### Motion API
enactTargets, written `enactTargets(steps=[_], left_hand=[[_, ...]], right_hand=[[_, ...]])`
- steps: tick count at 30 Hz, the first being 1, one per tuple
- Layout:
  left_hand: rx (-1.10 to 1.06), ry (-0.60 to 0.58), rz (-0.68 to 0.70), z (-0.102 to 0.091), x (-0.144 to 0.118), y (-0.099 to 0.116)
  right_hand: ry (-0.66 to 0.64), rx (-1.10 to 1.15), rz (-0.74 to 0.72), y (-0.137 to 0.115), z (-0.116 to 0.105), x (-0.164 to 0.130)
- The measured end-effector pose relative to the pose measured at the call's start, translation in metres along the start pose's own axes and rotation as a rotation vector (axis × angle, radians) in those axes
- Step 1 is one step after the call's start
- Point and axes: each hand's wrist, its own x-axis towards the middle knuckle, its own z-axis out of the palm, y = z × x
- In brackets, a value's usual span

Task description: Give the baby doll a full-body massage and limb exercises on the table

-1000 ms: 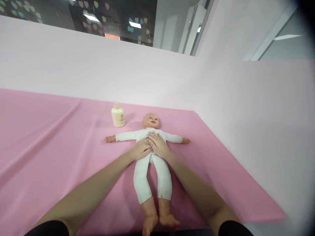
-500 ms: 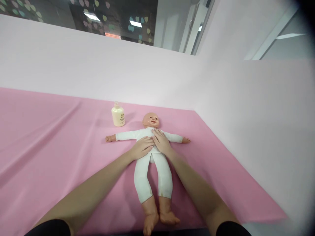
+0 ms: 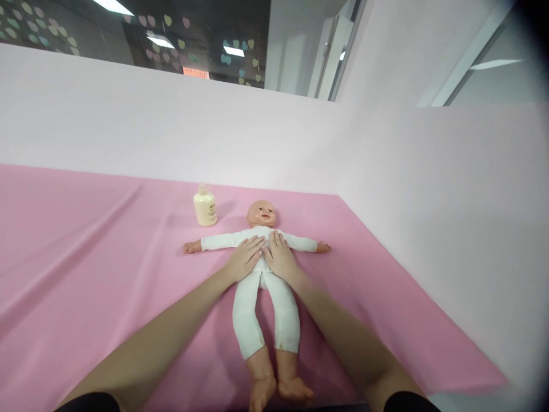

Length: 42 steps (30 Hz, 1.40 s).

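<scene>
The doll (image 3: 262, 266) lies face up on the pink sheet (image 3: 369, 286), arms spread, with your left hand (image 3: 244, 260) and right hand (image 3: 279, 257) laid flat side by side on its torso, fingers extended, while the bottle (image 3: 205, 209) stands upright to your left of its head, near the wall (image 3: 171, 129).

The head camera looks down at a doll (image 3: 261, 266).

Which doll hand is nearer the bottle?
The doll hand at picture left: it lies just in front of the bottle. The other doll hand is at picture right, beyond the torso.
</scene>
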Motion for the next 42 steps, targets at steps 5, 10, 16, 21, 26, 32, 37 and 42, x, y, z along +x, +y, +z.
enactTargets(steps=[5,10,16,21,26,32,37,42], left_hand=[[-0.033,0.066,-0.083,0.005,0.0,-0.008],[-0.019,0.092,-0.082,0.009,0.001,-0.011],[0.012,0.085,-0.002,0.008,0.004,-0.012],[-0.002,0.044,0.07,0.004,0.003,-0.011],[-0.013,0.021,0.065,0.001,0.001,-0.008],[-0.032,0.067,0.027,0.001,0.002,-0.006],[-0.061,0.083,-0.021,0.003,0.003,-0.009],[-0.073,0.108,-0.068,0.007,0.005,-0.013]], right_hand=[[-0.064,-0.052,-0.046,-0.006,-0.006,-0.003],[-0.116,-0.038,-0.274,-0.001,-0.01,0.0],[-0.089,0.051,-0.399,0.016,-0.009,0.013],[-0.029,0.147,-0.362,0.025,-0.005,0.022],[0.008,0.145,-0.285,0.027,-0.002,0.021],[0.041,0.095,-0.146,0.022,-0.002,0.017],[0.03,0.024,-0.034,0.008,-0.002,0.01],[0.018,-0.057,-0.012,-0.008,-0.004,0.0]])
